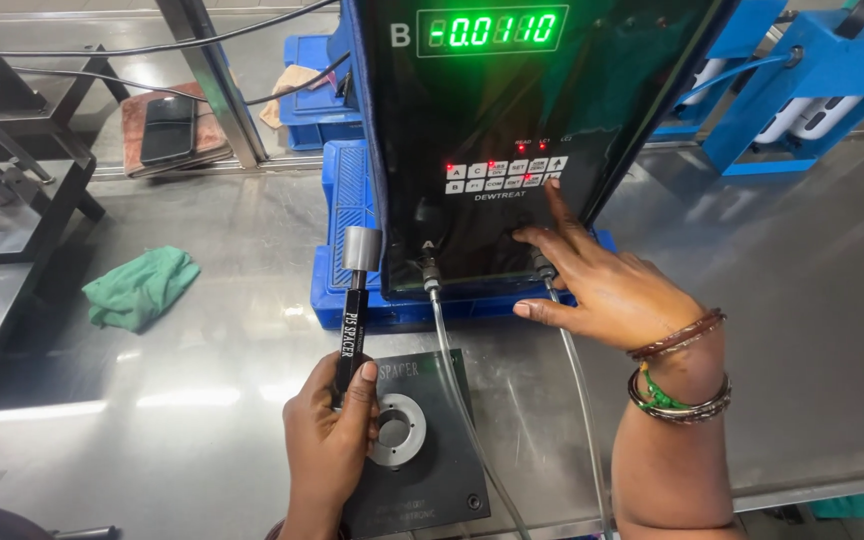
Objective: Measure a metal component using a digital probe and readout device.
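Observation:
My left hand [330, 432] grips a black rod-shaped gauge [354, 320] with a grey metal head, held upright just left of a dark square plate [437, 470] that carries a silver ring [397, 430]. My right hand [602, 285] reaches up to a black measuring unit [512, 120] with a green digit display. Its index finger touches the lower right of the small white keypad [507, 172], where red lights glow. Two clear hoses [452, 370] run from the unit's base toward me.
The unit stands on a blue plastic crate [347, 230] on a steel table [802, 330]. A green cloth [140, 287] lies at the left, a phone [168, 128] on a brown pad behind it. Blue fixtures [802, 70] stand at the back right.

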